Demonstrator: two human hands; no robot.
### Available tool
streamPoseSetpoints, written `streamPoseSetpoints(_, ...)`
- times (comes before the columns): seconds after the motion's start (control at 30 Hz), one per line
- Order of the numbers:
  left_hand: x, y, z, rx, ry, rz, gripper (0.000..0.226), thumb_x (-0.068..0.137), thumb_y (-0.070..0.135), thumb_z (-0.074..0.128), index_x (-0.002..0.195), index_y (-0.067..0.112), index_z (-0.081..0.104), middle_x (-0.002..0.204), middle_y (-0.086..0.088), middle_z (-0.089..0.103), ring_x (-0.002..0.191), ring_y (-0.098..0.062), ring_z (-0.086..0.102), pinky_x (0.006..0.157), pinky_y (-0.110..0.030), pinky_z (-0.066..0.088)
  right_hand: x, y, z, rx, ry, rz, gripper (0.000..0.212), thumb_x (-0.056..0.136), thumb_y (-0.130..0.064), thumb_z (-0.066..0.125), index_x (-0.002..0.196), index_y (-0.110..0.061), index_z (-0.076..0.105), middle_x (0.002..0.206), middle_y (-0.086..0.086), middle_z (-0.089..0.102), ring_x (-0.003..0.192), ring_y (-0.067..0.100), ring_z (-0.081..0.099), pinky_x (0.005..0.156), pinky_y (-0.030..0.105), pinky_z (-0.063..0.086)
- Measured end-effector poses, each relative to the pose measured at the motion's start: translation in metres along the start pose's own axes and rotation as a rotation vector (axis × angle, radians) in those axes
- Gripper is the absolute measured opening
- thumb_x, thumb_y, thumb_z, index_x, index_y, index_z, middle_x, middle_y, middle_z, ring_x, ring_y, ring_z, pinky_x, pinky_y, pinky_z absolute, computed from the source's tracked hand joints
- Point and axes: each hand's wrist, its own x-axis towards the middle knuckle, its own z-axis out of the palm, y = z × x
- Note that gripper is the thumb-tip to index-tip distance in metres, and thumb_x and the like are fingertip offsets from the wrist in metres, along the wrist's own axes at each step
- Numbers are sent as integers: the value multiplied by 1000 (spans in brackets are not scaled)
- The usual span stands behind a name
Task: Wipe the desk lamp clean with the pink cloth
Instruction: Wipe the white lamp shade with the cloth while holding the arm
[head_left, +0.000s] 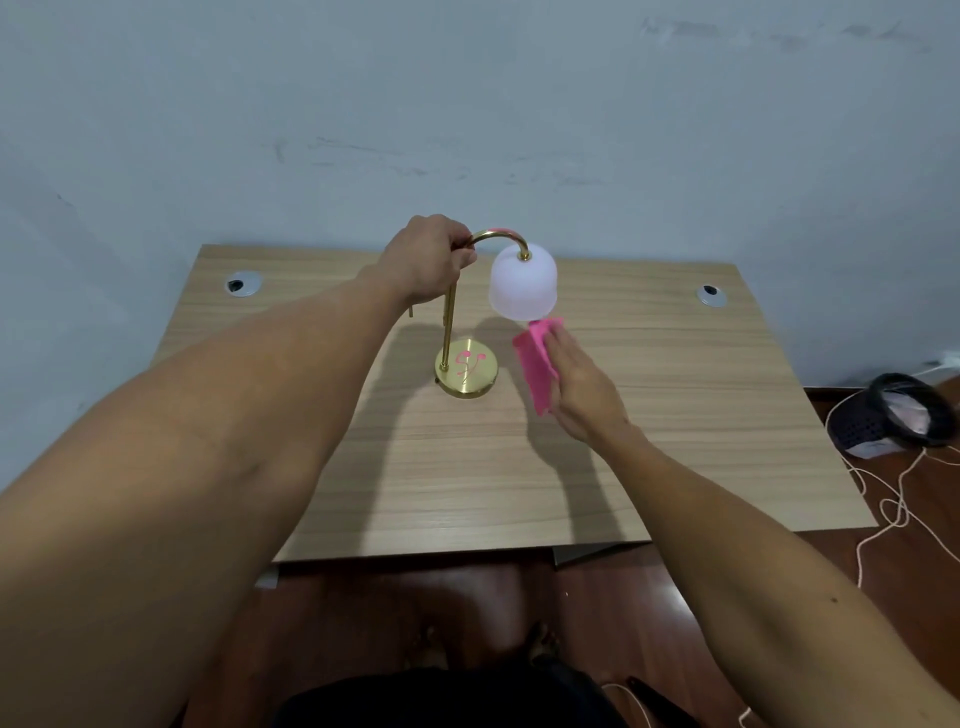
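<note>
A desk lamp stands on the wooden desk. It has a round brass base, a thin brass stem curving over the top, and a white dome shade hanging at the right. My left hand is closed around the top of the stem, just left of the curve. My right hand holds the folded pink cloth flat against its palm. The cloth's upper end sits right under the shade's lower rim; whether they touch I cannot tell.
Two round cable grommets sit near the desk's back corners. The blue-grey wall is close behind. On the floor at the right lie a dark perforated basket and loose white cord.
</note>
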Motion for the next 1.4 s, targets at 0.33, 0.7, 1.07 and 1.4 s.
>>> streamPoseSetpoints(0.33,0,-1,-1,7,-4,5,14,95,28,59,86,22,69,75,-3,63,82,-31,64,77,-40,52,75,-41,-51,1065,514,793,25,98,-19,48,82,-25,67,79,-1,62,71,22,61,66,38,51)
streamPoseSetpoints(0.7,2,-1,1,13,-3,14,15,95,29,60,88,21,71,76,-4,64,83,-31,64,77,-38,51,42,-79,29,315,224,146,66,110,-29,35,166,-25,0,169,15,-25,157,39,-19,126,61,9)
streamPoseSetpoints(1.07,3,-1,0,-3,-9,17,18,95,24,61,92,12,74,77,-10,65,77,-30,60,72,-34,48,68,-69,12,474,324,275,62,111,-29,28,165,-25,-1,174,-1,-8,160,19,-11,126,61,6)
streamPoseSetpoints(1.4,0,0,0,-8,-10,-4,17,94,26,61,89,16,73,78,-10,66,83,-33,64,72,-34,48,39,-101,45,499,306,291,72,109,-37,30,164,-13,-9,169,17,-23,157,29,-22,127,57,-2)
